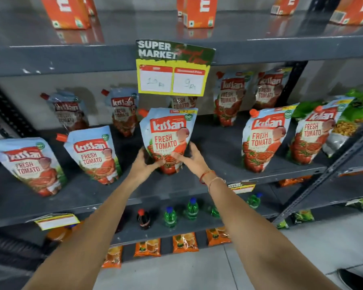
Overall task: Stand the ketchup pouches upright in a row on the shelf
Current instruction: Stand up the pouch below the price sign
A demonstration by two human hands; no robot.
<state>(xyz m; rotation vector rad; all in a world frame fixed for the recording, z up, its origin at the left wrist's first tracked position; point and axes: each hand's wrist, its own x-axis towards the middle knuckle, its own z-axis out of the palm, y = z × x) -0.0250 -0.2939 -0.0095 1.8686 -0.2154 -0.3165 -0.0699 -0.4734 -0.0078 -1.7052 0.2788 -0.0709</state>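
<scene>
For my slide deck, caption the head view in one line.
Both hands, left hand and right hand, steady a blue-and-red Kissan ketchup pouch upright on the grey metal shelf.

Both hands on the middle ketchup pouch, front row of the shelf

The left hand [146, 162] and right hand [189, 158] have a grip on the bottom of the centre pouch [168, 135], which stands upright at the front of the grey shelf [218, 172]. Two front pouches [92, 153] stand to its left and two more [262, 139] to its right, all leaning a bit. Back-row pouches [228, 97] sit behind, and a price sign [172, 68] hangs from the shelf above.
</scene>
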